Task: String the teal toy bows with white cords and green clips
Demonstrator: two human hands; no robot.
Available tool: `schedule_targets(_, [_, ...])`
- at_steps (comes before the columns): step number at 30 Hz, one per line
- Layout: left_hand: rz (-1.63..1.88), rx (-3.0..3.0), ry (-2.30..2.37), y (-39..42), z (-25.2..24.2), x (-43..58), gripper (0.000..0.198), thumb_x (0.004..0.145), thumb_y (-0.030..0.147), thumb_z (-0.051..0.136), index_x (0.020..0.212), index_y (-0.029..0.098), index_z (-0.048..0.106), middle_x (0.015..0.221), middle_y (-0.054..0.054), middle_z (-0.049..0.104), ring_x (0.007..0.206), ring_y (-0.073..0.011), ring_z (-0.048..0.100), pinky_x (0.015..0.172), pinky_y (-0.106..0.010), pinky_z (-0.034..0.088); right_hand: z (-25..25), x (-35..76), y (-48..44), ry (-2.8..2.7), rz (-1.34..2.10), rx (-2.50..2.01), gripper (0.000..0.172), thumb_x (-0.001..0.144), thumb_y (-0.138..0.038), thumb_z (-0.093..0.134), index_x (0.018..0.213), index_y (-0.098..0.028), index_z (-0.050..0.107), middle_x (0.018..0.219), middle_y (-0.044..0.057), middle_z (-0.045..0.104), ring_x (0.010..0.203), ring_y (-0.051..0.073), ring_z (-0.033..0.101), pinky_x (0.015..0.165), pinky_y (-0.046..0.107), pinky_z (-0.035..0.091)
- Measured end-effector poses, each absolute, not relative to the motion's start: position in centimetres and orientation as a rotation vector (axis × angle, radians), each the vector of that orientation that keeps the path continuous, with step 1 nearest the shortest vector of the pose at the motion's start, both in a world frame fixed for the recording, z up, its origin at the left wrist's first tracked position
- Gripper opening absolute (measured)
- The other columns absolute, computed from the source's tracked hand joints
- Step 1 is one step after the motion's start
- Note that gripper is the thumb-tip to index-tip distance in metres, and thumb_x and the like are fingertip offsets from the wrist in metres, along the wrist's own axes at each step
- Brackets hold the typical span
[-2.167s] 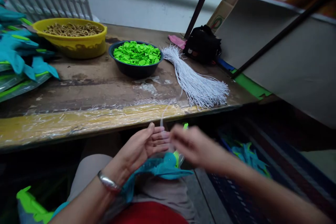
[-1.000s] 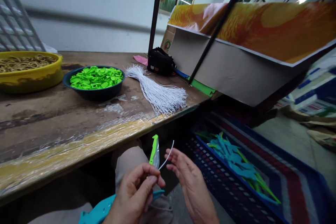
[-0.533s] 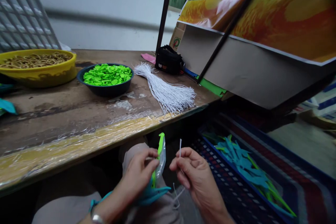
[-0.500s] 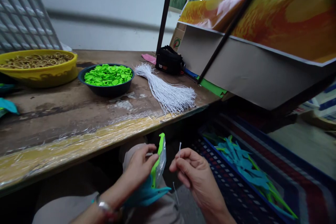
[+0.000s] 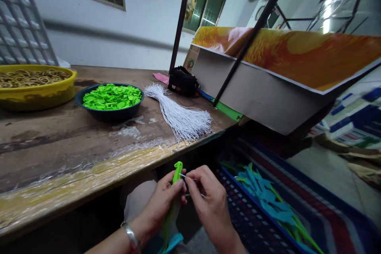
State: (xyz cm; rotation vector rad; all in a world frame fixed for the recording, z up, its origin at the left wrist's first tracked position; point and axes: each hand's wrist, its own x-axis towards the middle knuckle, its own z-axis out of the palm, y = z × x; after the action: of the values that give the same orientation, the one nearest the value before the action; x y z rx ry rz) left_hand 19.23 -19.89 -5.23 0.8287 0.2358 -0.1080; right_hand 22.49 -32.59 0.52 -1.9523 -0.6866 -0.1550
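My left hand (image 5: 166,194) is closed round a bright green plastic strip (image 5: 177,172) whose hooked top end sticks up above the thumb. Below that hand hangs a piece of teal material (image 5: 174,241), partly hidden by the wrist. Pinched in my right hand (image 5: 208,198) is a thin white string (image 5: 183,175), its end touching the green strip near the top. Another length of white string shows lower, between the two hands. Both hands are over my lap, just off the table's front edge.
On the table (image 5: 44,135) lie a bundle of white strings (image 5: 181,115), a dark bowl of green plastic pieces (image 5: 111,99), a yellow basin of rings (image 5: 35,91) and a black bag (image 5: 183,81). To the right, a blue crate (image 5: 250,210) holds teal and green pieces (image 5: 268,198).
My right hand has brought the string left, up against the green strip. My left hand has turned the strip and grips it nearer its top. The view has tilted up and turned slightly right.
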Motion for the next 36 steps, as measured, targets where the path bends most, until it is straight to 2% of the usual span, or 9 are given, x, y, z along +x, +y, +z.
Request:
schedule_targets(3, [-0.050, 0.874, 0.206, -19.8, -3.4, 19.0, 0.044, 0.070, 0.046, 0.088, 0.100, 0.018, 0.074, 0.078, 0.000, 0.064, 0.066, -0.0125, 0.052, 0.066, -0.025, 0.043, 0.2, 22.7, -31.8, -0.848, -0.395, -1.994, 0.015, 0.100, -0.017, 0.049, 0.092, -0.022, 0.061, 0.091, 0.005, 0.063, 0.081, 0.019, 0.065, 0.073, 0.029, 0.053])
schedule_targets(6, [-0.011, 0.919, 0.187, -19.7, -2.8, 19.0, 0.041, 0.070, 0.048, 0.087, 0.096, 0.019, 0.076, 0.074, 0.001, 0.063, 0.066, -0.0129, 0.050, 0.065, -0.025, 0.042, -0.1, 22.9, -31.2, -0.875, -0.456, -2.020, 0.014, 0.100, -0.013, 0.048, 0.099, -0.022, 0.059, 0.095, 0.006, 0.066, 0.086, 0.019, 0.066, 0.078, 0.030, 0.053])
schedule_targets(16, [-0.030, 0.923, 0.182, -20.5, -3.3, 18.6, 0.046, 0.071, 0.052, 0.086, 0.101, 0.019, 0.075, 0.077, 0.001, 0.064, 0.070, -0.0134, 0.051, 0.067, -0.024, 0.042, -0.4, 22.8, -31.1, -0.842, -0.531, -2.052, 0.014, 0.099, -0.012, 0.050, 0.097, -0.021, 0.060, 0.095, 0.006, 0.068, 0.087, 0.019, 0.068, 0.079, 0.030, 0.054])
schedule_targets(29, [0.026, 1.002, 0.138, -21.0, -4.4, 18.7, 0.041, 0.081, 0.047, 0.078, 0.109, 0.017, 0.074, 0.096, -0.005, 0.071, 0.096, -0.0224, 0.058, 0.086, -0.029, 0.045, -1.0, 22.8, -31.5, -0.865, -0.587, -2.007, 0.013, 0.098, -0.009, 0.052, 0.096, -0.019, 0.060, 0.093, 0.005, 0.066, 0.085, 0.017, 0.066, 0.078, 0.027, 0.053])
schedule_targets(36, [0.028, 1.014, 0.128, -21.2, -4.9, 18.7, 0.039, 0.083, 0.047, 0.076, 0.109, 0.018, 0.074, 0.094, -0.005, 0.071, 0.092, -0.0216, 0.057, 0.085, -0.030, 0.045, -1.1, 22.7, -31.7, -0.858, -0.568, -1.996, 0.013, 0.098, -0.009, 0.052, 0.095, -0.018, 0.061, 0.092, 0.004, 0.066, 0.084, 0.015, 0.065, 0.077, 0.025, 0.053])
